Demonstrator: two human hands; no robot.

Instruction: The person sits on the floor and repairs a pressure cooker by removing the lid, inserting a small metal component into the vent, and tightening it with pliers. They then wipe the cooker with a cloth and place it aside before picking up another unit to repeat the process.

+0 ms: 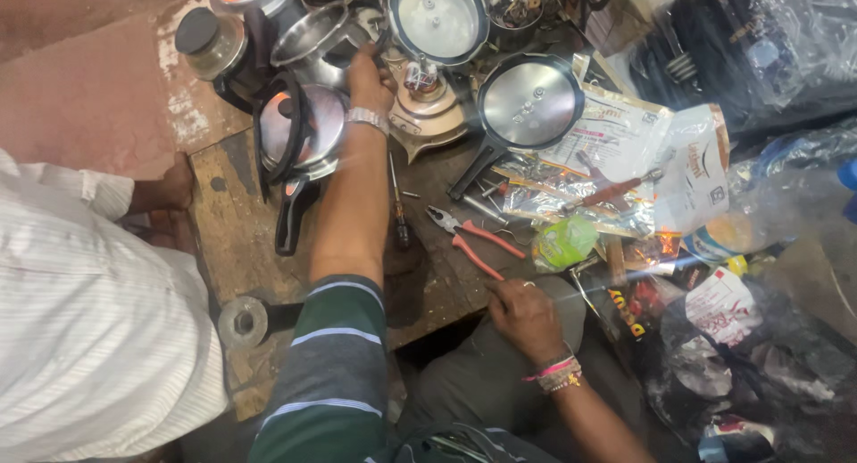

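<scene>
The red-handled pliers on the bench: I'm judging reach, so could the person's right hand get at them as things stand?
Probably yes. The right hand rests at the bench edge just below the red-handled pliers, handles toward it, with nothing lying between.

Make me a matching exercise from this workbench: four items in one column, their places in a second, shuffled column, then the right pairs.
Things:
1. red-handled steel pliers
2. round grey pressure-cooker lid with black handle
3. dark-handled screwdriver
4. bright green crumpled wrapper

Places:
A. just right of the left forearm, upright in the picture
B. on the wooden bench above the right hand
C. right of the pliers, among shiny plastic packets
D. far side of the bench, right of the left hand

Pairs: 1-B, 2-D, 3-A, 4-C
</scene>
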